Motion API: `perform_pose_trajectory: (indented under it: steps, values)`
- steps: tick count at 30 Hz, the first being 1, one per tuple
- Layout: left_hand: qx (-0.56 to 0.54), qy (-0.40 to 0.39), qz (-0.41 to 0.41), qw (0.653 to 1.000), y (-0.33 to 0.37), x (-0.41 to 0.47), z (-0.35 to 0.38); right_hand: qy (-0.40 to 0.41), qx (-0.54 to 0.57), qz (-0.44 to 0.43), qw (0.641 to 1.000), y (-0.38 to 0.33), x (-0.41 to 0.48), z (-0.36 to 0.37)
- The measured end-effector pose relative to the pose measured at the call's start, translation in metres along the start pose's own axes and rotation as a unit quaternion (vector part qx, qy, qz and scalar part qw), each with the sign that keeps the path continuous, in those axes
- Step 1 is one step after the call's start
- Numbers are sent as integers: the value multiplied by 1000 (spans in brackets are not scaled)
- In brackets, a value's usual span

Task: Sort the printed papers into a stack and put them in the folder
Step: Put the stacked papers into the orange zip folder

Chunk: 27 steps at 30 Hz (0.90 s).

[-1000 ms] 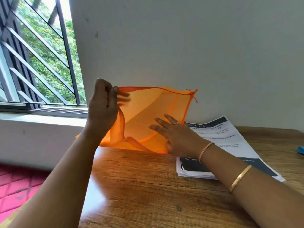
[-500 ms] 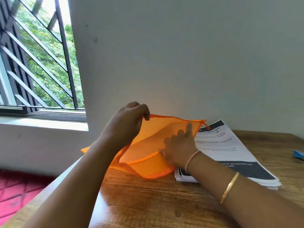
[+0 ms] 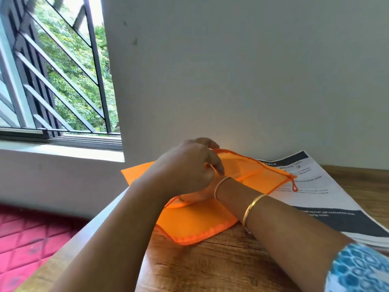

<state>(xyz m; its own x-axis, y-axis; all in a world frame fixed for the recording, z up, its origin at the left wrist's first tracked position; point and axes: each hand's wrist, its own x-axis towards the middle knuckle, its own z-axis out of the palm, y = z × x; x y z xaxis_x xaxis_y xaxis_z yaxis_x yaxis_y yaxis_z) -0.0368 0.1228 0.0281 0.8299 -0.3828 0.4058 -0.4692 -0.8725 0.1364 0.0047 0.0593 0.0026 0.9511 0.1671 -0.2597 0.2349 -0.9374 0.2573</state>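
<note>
Pinches top flap edge of orange folder (image 3: 195, 224) with left grip (image 3: 185, 167), fingers curled, at 11 o'clock of folder. Buries right grip (image 3: 200, 194) inside folder mouth under flap; cannot tell whether spread or pressed together. Rests folder on bench (image 3: 210, 268) at left rim, 2 o'clock corner overlapping printed papers (image 3: 315, 186) stacked at 3 o'clock.

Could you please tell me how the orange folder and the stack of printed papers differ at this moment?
The orange folder is see-through orange mesh; the printed papers are white with dark bands and text. The left hand grips the folder's upper edge, lifting it open; the papers lie flat, gripped by no hand. The folder sits left, its looped corner overlapping the papers. Both rest on the wooden table.
</note>
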Motion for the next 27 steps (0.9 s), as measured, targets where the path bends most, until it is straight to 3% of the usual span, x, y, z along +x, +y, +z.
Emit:
perform_pose_trajectory:
  steps: [2, 3, 6, 9, 13, 21, 24, 27]
  values:
    - [3, -34, -4, 999, 0, 0, 4, 129, -51, 24, 990, -3, 9, 2]
    - [3, -37, -5, 999, 0, 1, 6, 139, 24, 5, 990, 10, -2, 6]
    - [15, 6, -5, 1000, 1, 4, 9, 100, 198, -128, 967, 32, -17, 18]
    - [24, 57, -21, 998, -4, 7, 12, 157, 102, -157, 970, 23, 22, 33]
    - [4, 87, -66, 994, -11, 7, 18, 85, 125, -211, 966, 24, 49, 46]
    - [-5, 153, -73, 986, -17, 7, 23, 73, 208, -276, 935, 60, 7, 55]
    - [-11, 144, -79, 986, -17, 8, 25, 184, 246, -275, 911, 89, -17, 54]
    - [-15, 141, -83, 986, -15, 9, 29, 326, 336, -209, 859, 129, -32, 57]
